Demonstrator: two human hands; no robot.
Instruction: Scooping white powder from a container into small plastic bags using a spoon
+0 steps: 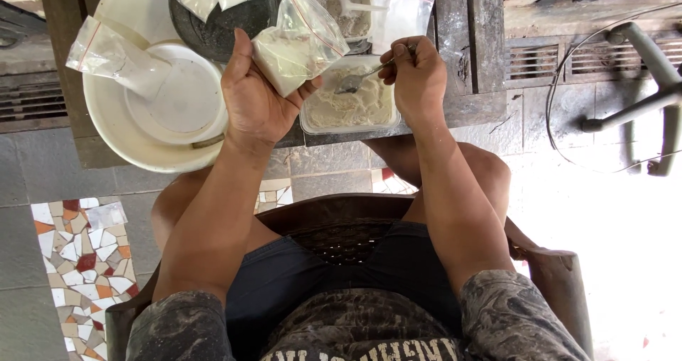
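— Holding what, the left hand (257,98)?

— It is gripping a small clear plastic bag (298,43) with pale powder inside. The fingers are closing around the lower part of the bag, and the open mouth of the bag is pointing away from the person, a little tilted.

— And the right hand (415,77)?

— It is closing around the handle of a metal spoon (353,81). The bowl of the spoon is reaching toward the left hand and is hanging just beside the bag, over a rectangular plastic container (348,109) of the same pale powder. I cannot tell if the spoon is touching the powder.

— Where is this container lying?

— It is sitting on the dark wooden table (472,63), directly under and between both hands.

— What is lying around?

— To the left of the left hand a white round bowl (124,130) is standing, with a white lid inside and another filled bag (114,52) resting on it. Beyond the hands a dark round pan (213,27) is carrying more bags, and empty clear bags (401,9) are lying beyond the right hand.
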